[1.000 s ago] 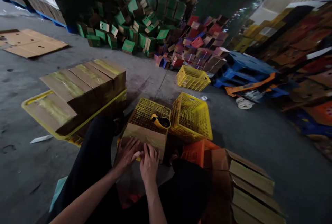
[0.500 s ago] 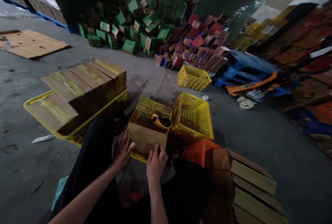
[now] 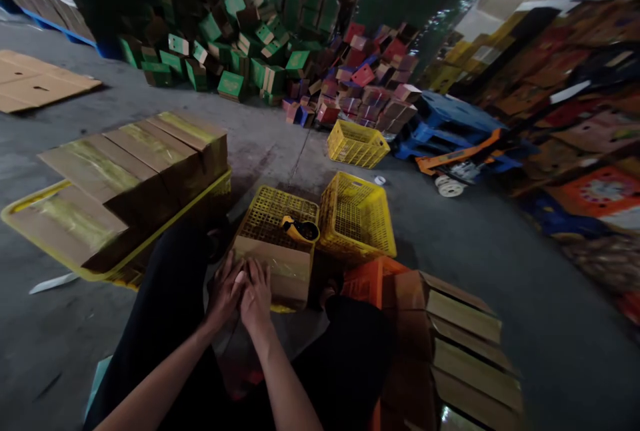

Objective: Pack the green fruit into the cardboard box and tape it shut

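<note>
One carton (image 3: 287, 266) is touched by left hand (image 3: 223, 294) and right hand (image 3: 255, 294), together, seemingly unclenched; four yellow crates (image 3: 357, 214) are seen on dim indoor floor (image 3: 450, 238).

We see a yellow crate (image 3: 273, 203); directly on it lie one cardboard box (image 3: 287, 263) and one tape dispenser (image 3: 302, 230).

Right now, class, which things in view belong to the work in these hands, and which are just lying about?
Likely in the work:
left hand and right hand, both at the cardboard box
yellow crate beneath it
tape dispenser on that crate
taped boxes at left

Apparently just lying about:
flattened cardboard
orange pallet jack
white strip on the floor
</note>
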### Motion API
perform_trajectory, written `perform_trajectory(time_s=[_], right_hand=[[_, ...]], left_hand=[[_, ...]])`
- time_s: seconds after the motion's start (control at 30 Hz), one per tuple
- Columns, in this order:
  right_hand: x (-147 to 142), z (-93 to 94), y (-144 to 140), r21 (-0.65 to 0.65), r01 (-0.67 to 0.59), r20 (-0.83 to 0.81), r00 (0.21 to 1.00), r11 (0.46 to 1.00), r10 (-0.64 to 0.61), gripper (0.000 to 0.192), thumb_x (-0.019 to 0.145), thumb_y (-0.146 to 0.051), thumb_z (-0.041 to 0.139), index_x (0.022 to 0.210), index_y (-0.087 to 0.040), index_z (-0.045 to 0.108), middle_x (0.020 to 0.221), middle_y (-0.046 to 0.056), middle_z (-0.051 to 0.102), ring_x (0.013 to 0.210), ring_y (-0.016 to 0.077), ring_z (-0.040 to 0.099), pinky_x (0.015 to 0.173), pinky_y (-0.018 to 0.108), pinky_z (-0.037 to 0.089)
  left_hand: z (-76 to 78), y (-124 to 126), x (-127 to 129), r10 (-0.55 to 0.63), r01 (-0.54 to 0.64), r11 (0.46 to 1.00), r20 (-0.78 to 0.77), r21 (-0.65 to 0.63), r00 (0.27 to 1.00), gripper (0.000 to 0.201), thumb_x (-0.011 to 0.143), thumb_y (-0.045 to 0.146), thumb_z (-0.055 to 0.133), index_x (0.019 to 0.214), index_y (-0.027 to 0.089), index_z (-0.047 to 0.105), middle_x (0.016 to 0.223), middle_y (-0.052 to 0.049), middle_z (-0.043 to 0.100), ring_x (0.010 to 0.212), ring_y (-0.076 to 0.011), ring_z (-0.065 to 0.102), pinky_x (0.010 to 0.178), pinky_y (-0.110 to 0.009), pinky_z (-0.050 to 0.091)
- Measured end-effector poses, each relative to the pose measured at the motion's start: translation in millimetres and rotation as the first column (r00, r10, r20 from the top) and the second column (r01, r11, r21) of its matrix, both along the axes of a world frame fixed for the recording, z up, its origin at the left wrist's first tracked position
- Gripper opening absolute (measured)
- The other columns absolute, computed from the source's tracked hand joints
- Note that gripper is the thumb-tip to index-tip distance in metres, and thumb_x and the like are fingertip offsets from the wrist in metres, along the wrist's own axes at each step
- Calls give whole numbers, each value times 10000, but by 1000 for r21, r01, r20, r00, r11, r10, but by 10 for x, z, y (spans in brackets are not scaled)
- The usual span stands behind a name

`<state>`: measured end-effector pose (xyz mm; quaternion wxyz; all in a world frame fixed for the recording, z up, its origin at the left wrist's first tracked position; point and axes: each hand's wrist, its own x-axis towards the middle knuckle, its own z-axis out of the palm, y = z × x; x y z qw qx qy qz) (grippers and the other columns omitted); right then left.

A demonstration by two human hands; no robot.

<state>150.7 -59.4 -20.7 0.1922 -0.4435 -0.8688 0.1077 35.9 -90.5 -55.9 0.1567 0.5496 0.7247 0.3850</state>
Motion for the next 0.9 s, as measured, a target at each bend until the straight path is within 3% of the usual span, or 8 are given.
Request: perform_trajectory(time_s=[0.1,0.2,0.37,0.57,0.8,0.9], right_hand=[[133,25,57,-19,-37,34,999,999,37,520,1037,-228,360,1556,-243,357,1590,64,415,1509,214,272,1224,512,231],[249,38,99,-11,10,78,997,1000,-9,545,1043,-290,389,1578,-229,305,1615,69,366,1522,218,244,1216,491,248],[511,8,179,33,194,122,973,980,-197,542,1062,-397,347,1567,-199,345,1602,103,380,1504,252,296,1190,505,287],[966,-68,291,66,408,115,903,910,-413,580,1074,-425,244,1560,-129,355,1572,163,415,1480,297,346,1141,516,361],[994,-229,340,43,435,-11,900,899,-435,655,1067,-472,217,1568,-60,307,1593,191,368,1501,301,292,1160,470,373],[1011,-286,362,32,425,-65,904,905,-422,656,1067,-467,208,1575,-59,285,1595,204,358,1496,292,305,1159,470,382]], left_hand=[[7,-9,4,5,-7,999,-45,-33,999,556,1038,499,294,1419,209,576,1609,-110,375,1477,-312,340,1166,-516,342],[17,-36,12,0,-3,999,-75,-41,997,533,1032,492,335,1436,222,555,1624,-105,349,1482,-315,329,1156,-524,348],[56,-69,26,8,-12,998,-61,-66,998,489,1023,460,397,1458,273,519,1654,-81,287,1490,-317,313,1144,-545,355],[95,-48,36,22,-30,996,-93,-88,995,480,1012,466,433,1424,245,541,1647,-100,299,1492,-339,297,1154,-571,326],[103,13,-1,-25,20,999,-163,-36,986,488,1016,448,415,1408,180,527,1658,-133,259,1524,-299,249,1168,-493,347],[85,39,25,-14,-4,997,-237,-74,971,544,1016,469,403,1462,168,476,1649,-162,268,1521,-325,247,1165,-534,329]])
